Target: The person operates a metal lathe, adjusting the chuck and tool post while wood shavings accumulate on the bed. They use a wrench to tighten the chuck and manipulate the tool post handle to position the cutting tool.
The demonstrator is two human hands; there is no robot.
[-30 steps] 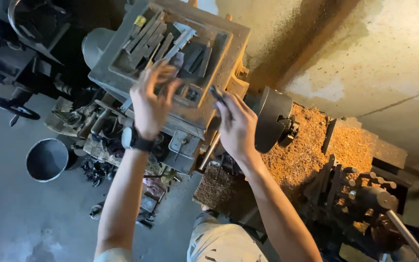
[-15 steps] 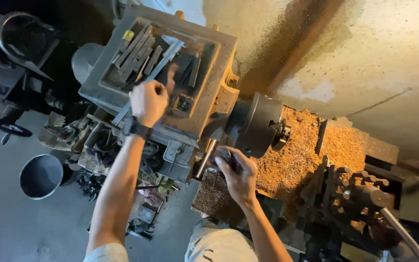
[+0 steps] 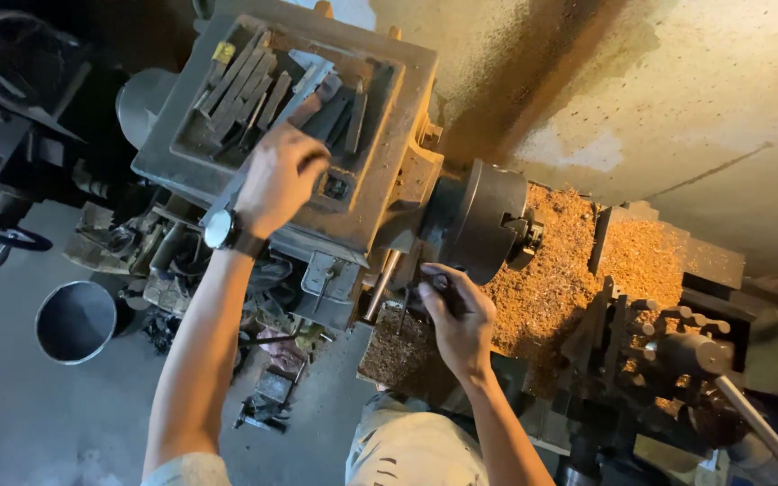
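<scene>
With our left hand (image 3: 276, 175) closed over tool bits (image 3: 249, 85) in the headstock tray (image 3: 380, 193) and right hand (image 3: 456, 315) gripping a lever (image 3: 380, 283) just beside the chuck (image 3: 483, 220), we judge those fingers could get caught.

Stained wall (image 3: 677, 99), grey concrete floor (image 3: 11, 423)

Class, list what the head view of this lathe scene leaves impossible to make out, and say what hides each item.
- What the left hand grips in the tool tray: its fingers cover it.
- The thin dark item in the right hand: too small and dim.
- The chuck jaws: in shadow.
- The long handle: cut off by the bottom edge.
</scene>
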